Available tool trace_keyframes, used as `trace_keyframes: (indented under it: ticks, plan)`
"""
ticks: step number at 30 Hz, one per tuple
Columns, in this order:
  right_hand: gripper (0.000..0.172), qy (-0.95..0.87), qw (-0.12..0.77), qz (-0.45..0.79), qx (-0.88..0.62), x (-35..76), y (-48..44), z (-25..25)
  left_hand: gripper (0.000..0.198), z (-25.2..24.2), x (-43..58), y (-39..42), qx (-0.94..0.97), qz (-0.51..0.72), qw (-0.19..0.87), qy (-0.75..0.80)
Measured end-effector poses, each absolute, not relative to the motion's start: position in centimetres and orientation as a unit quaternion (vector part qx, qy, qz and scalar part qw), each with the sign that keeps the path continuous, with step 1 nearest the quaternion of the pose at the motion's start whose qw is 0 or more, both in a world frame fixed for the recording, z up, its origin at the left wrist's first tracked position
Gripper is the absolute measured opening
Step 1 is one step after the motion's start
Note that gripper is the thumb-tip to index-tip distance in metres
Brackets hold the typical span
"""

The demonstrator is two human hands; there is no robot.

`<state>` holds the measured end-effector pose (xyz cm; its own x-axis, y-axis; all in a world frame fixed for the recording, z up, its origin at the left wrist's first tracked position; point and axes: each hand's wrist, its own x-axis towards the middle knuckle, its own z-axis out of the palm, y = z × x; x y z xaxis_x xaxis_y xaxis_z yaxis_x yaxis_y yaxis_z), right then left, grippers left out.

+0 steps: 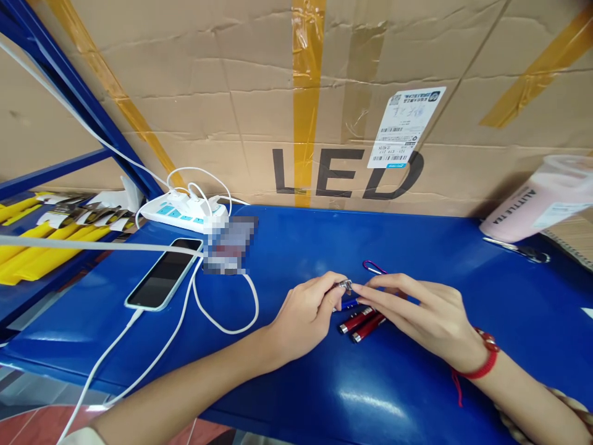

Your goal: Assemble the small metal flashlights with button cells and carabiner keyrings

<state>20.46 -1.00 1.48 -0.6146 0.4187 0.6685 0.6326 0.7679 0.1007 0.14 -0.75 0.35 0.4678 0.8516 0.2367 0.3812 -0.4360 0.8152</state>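
While the left hand [303, 315] and right hand [417, 309] pinch a small silver piece [345, 285] between fingertips at frame centre, its axis is too small to tell. Two red tubes [362, 322] lie just below, slanting up-right. A purple clip [373, 267] lies just above, and a phone [163, 276] sits well left.

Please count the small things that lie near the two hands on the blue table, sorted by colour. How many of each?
Red tubes: 2
Blue tube, partly hidden: 1
Silver piece, pinched by the left hand: 1
Purple clip: 1
Total: 5
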Motion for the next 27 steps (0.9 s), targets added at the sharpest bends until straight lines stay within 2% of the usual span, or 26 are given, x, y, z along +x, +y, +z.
trace_keyframes:
  ticks: [16, 20, 27]
  plan:
    - [0.027, -0.883, 0.318, -0.145, -0.315, 20.55, -0.99, 1.83, 0.020, -0.01, 0.41, -0.79, 0.805, 0.264, 0.351, 0.398]
    - [0.025, -0.884, 0.330, -0.091, -0.318, 20.58, -0.96, 1.89, 0.020, 0.00, 0.30, -0.70, 0.822, 0.240, 0.344, 0.385]
    - [0.019, -0.883, 0.343, -0.043, -0.316, 20.70, -0.66, 1.51, 0.008, 0.08, 0.36, -0.91, 0.824, 0.217, 0.356, 0.385]
